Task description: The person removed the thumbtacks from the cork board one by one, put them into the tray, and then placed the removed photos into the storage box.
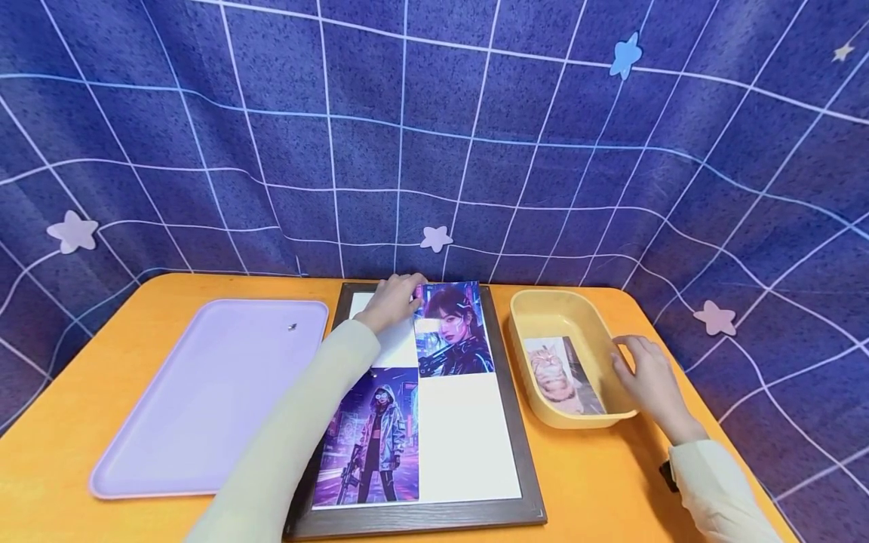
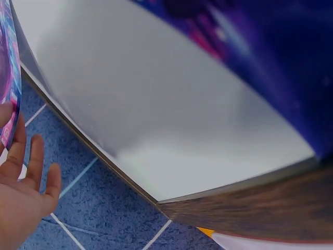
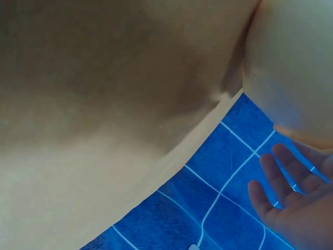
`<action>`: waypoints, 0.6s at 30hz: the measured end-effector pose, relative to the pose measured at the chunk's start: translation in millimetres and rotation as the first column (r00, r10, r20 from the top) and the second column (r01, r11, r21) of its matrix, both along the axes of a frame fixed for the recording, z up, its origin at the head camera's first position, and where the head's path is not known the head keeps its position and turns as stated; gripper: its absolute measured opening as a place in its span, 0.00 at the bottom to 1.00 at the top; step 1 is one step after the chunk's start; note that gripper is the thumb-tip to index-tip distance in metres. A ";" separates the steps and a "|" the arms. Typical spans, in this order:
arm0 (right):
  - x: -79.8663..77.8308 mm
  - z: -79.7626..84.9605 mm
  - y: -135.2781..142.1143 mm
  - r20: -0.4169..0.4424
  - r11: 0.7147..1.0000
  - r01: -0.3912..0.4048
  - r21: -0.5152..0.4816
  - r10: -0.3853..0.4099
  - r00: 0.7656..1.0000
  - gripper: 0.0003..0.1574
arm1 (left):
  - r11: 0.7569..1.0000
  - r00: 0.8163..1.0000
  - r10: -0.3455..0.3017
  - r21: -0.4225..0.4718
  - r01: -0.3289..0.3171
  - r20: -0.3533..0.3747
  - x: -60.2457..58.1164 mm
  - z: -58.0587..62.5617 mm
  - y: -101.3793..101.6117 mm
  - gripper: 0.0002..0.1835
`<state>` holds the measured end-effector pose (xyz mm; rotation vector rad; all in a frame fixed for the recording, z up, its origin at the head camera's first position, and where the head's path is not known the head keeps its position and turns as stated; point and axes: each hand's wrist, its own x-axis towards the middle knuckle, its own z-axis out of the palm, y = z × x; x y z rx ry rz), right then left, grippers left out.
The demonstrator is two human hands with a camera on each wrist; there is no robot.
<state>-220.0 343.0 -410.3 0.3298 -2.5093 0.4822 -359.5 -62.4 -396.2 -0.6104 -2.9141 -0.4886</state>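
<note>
My left hand (image 1: pixel 392 300) pinches the upper left corner of a purple picture card (image 1: pixel 453 332) showing a woman in dark clothing. The same hand (image 2: pixel 23 182) grips that card's edge (image 2: pixel 14 99) between thumb and finger in the left wrist view. Beneath lies a dark wooden frame (image 1: pixel 512 445) with a white backing (image 1: pixel 468 430). A second card (image 1: pixel 370 445), with a hooded figure holding a gun, covers the backing's lower left. My right hand (image 1: pixel 652 377) is at the right rim of a yellow bin (image 1: pixel 550 305), its fingers loosely bent; whether they touch the rim is unclear.
Inside the bin lies a cat picture (image 1: pixel 553 377), with another picture partly under it. To the left is a lilac tray (image 1: pixel 204 407) with a tiny dark object (image 1: pixel 293 326) near its upper right. A blue grid curtain (image 1: pixel 434 151) hangs behind the orange table (image 1: pixel 47 467).
</note>
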 end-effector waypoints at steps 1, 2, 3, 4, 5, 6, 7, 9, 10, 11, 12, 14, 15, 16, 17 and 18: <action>0.1 -0.3 0.3 0.002 1.000 0.001 -0.003 -0.001 1.000 0.14 | 1.000 1.000 -0.004 0.006 0.004 -0.002 0.6 0.4 -0.1 0.19; 0.1 -0.7 0.5 0.004 1.000 0.002 -0.004 -0.002 1.000 0.14 | 1.000 1.000 -0.009 0.009 0.009 -0.005 1.1 0.8 -0.2 0.19; 0.0 -1.0 0.7 0.005 1.000 0.003 -0.006 -0.003 1.000 0.14 | 1.000 1.000 -0.015 0.015 0.015 -0.008 1.5 1.1 -0.2 0.19; -0.2 -1.3 0.9 0.006 1.000 0.005 -0.007 -0.005 1.000 0.14 | 1.000 1.000 -0.019 0.017 0.020 -0.014 1.9 1.4 -0.2 0.19; -0.3 -1.6 0.9 0.008 1.000 0.007 -0.009 -0.007 1.000 0.14 | 0.999 1.000 -0.026 0.022 0.026 -0.018 2.4 1.7 -0.2 0.19; -0.4 -1.9 1.1 0.008 1.000 0.009 -0.009 -0.009 1.000 0.14 | 0.999 0.999 -0.032 0.029 0.033 -0.022 2.9 1.9 0.0 0.19; -0.6 -2.3 1.1 0.008 1.000 0.011 -0.010 -0.011 1.000 0.14 | 0.999 0.999 -0.039 0.035 0.039 -0.025 3.4 2.2 0.0 0.19; -0.6 -2.9 1.2 0.009 1.000 0.013 -0.013 -0.013 1.000 0.14 | 0.997 0.998 -0.053 0.052 0.055 -0.032 4.2 2.4 0.2 0.19; -0.6 -3.3 1.3 0.009 1.000 0.015 -0.013 -0.015 1.000 0.14 | 0.996 0.998 -0.058 0.061 0.060 -0.034 4.6 2.4 0.2 0.19; -0.5 -3.6 1.2 0.009 1.000 0.017 -0.015 -0.016 1.000 0.14 | 0.995 0.997 -0.063 0.070 0.066 -0.037 5.0 2.5 0.1 0.20; -0.5 -3.9 1.2 0.008 1.000 0.017 -0.017 -0.017 1.000 0.14 | 0.995 0.997 -0.066 0.077 0.070 -0.043 5.3 2.5 0.1 0.20; -0.3 -4.1 0.9 0.011 1.000 0.018 -0.021 -0.018 1.000 0.14 | 0.993 0.996 -0.070 0.086 0.075 -0.051 5.9 2.5 -0.1 0.21; -0.3 -4.3 0.7 0.011 1.000 0.018 -0.022 -0.018 1.000 0.15 | 0.993 0.996 -0.070 0.090 0.075 -0.053 6.2 2.7 -0.1 0.22; -0.3 -4.5 0.6 0.013 1.000 0.019 -0.023 -0.019 1.000 0.15 | 0.993 0.996 -0.071 0.093 0.075 -0.055 6.6 3.0 0.0 0.22; -0.2 -4.6 0.4 0.015 1.000 0.019 -0.024 -0.019 1.000 0.15 | 0.993 0.996 -0.069 0.094 0.075 -0.058 6.9 3.4 0.1 0.23; -0.1 -4.6 0.2 0.016 1.000 0.019 -0.024 -0.019 1.000 0.15 | 0.993 0.996 -0.070 0.095 0.076 -0.062 7.2 3.8 0.2 0.23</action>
